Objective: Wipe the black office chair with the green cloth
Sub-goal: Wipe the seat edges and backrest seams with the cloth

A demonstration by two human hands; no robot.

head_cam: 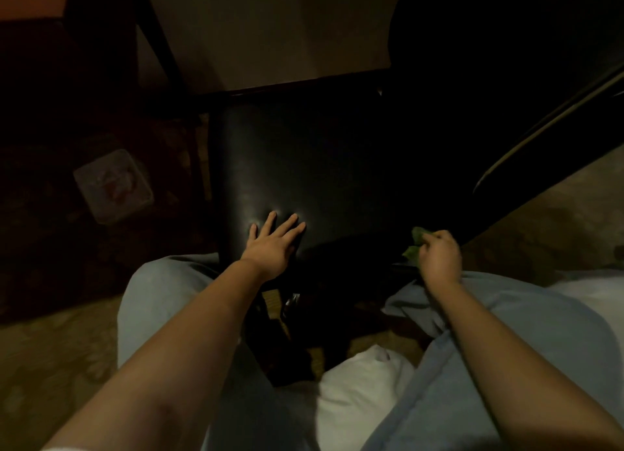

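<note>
Beside chair (304, 167), right hand (440, 258) gripping green cloth (418, 236)

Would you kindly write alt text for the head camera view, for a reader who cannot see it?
A person's left hand rests flat on a black office chair while the right hand grips a green cloth at its edge, in dim light.

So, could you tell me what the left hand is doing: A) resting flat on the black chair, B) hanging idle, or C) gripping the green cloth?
A: the left hand lies with fingers spread on the black chair; the right hand holds the green cloth.
</note>
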